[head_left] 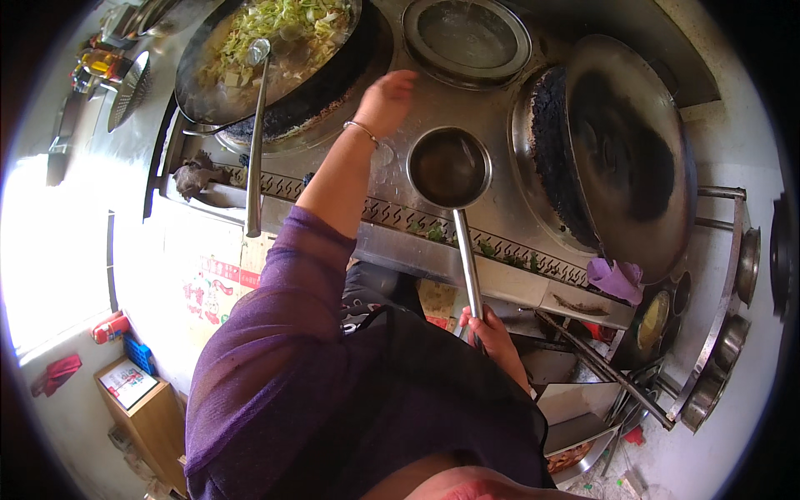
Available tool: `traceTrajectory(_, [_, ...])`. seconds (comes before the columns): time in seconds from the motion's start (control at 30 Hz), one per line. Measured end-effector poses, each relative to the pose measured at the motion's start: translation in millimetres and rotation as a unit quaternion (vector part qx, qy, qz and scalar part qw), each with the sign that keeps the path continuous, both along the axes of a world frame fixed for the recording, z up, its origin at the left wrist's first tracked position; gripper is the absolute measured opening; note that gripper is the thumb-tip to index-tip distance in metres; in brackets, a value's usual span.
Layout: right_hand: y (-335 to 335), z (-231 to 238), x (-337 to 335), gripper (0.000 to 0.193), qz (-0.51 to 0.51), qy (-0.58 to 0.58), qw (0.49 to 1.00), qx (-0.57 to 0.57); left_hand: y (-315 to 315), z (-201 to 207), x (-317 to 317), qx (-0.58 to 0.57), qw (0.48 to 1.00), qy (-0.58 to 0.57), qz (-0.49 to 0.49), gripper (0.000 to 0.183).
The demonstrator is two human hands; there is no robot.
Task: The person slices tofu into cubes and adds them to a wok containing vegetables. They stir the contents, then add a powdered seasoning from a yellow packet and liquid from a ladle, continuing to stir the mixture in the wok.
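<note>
My right hand (495, 335) is closed around the long metal handle of a ladle (468, 258). The round bowl of this ladle hangs over the steel stove top (383, 179), with what looks like brownish liquid inside. Stretched out ahead, my left hand (388, 103) is over the stove between a wok and a lidded round pot (468, 40). Its fingers point to the right, slightly bent, and nothing shows in them. At the far left the wok (190, 87) holds shredded cabbage (287, 21) and pale cubes in broth. A second ladle (256, 142) rests in it, its handle over the front edge.
A tilted, blackened wok (642, 150) stands over the right burner, a purple cloth (615, 279) at its lower rim. A grey rag (197, 177) lies at the front left. Green scraps (436, 234) sit along the drain grate. Metal pots (717, 375) stand on a rack at right.
</note>
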State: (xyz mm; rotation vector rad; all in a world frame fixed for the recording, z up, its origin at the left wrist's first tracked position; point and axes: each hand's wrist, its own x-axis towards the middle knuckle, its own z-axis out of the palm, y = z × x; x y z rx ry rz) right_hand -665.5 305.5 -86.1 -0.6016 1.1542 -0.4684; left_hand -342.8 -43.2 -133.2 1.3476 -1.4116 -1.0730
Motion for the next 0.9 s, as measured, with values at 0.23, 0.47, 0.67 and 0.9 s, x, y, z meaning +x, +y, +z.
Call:
traceTrajectory(0.23, [-4, 8, 2, 0.030, -0.001, -0.006, 1.000, -0.006, -8, -44, -10, 0.102, 0.854, -0.509, -0.032, 0.072])
traceTrajectory(0.47, [-6, 10, 4, 0.028, -0.005, 0.001, 1.000, 0.009, -26, -45, -25, 0.164, 0.827, -0.535, -0.049, 0.071])
traceTrajectory(0.67, [-6, 11, 4, 0.029, 0.001, 0.005, 1.000, 0.005, -17, -43, -22, 0.129, 0.876, -0.460, -0.072, 0.040])
traceTrajectory(0.9, [-7, 3, 1, 0.032, 0.002, -0.024, 1.000, -0.005, 24, -4, -16, 0.074, 0.993, -0.066, -0.066, 0.041])
